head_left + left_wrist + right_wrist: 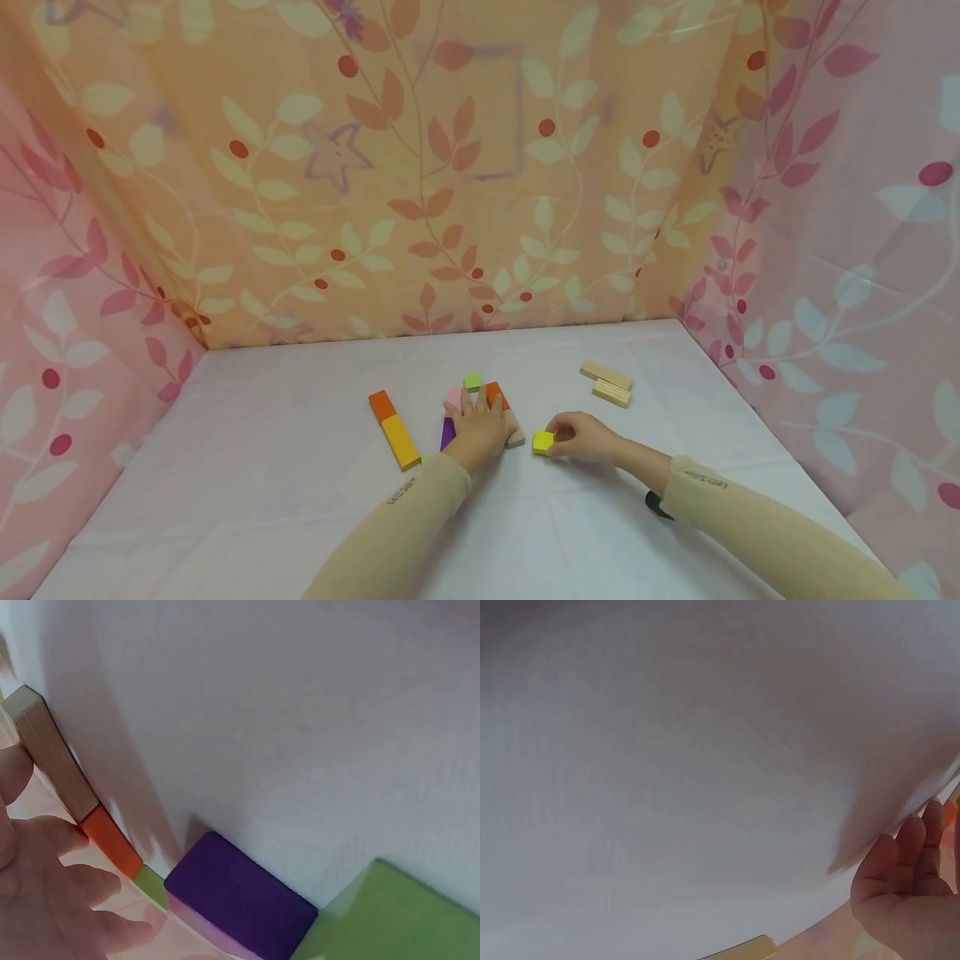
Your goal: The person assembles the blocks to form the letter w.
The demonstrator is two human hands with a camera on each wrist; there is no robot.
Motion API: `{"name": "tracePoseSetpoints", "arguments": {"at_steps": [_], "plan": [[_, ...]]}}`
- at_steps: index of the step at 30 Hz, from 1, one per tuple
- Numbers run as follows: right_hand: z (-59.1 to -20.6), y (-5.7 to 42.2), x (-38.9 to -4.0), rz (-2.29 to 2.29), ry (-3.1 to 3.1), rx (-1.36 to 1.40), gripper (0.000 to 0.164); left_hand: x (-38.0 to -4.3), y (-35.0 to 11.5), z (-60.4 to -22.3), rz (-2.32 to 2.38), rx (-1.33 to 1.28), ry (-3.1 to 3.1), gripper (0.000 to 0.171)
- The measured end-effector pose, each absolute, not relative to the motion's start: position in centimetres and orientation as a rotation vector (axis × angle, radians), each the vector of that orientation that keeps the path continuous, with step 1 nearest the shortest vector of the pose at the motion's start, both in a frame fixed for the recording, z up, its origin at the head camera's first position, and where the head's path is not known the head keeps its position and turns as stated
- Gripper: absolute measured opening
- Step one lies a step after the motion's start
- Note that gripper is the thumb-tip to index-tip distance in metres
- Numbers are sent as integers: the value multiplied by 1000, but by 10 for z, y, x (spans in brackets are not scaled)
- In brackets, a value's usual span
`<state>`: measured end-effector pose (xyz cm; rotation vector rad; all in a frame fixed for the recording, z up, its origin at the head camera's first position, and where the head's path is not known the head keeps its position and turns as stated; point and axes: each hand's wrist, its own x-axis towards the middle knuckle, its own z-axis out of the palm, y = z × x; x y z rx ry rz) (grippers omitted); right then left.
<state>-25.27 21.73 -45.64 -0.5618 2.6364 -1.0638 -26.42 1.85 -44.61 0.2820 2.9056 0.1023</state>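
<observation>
My left hand lies with spread fingers over a group of wooden blocks. Around it show a light green cube, a pink block, an orange block, a plain wood block and a purple block. In the left wrist view, fingertips are right at the orange block, and a larger green block adjoins the purple one. To the right of this group, my right hand pinches a yellow cube between thumb and fingers, close over the table.
Left of the group, an orange block and a yellow-orange block lie end to end. Two plain wood blocks rest side by side at the back right. Floral curtains enclose the white-covered table at the back and sides.
</observation>
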Motion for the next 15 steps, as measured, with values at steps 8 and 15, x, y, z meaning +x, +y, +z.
{"name": "tracePoseSetpoints", "arguments": {"at_steps": [8,15], "plan": [[-455,213,-253,-986,2655,-701,26,-267,18,-443,99,315,2915,64],[-454,210,-253,-931,2666,-675,29,-269,18,-444,81,326,2919,64]]}}
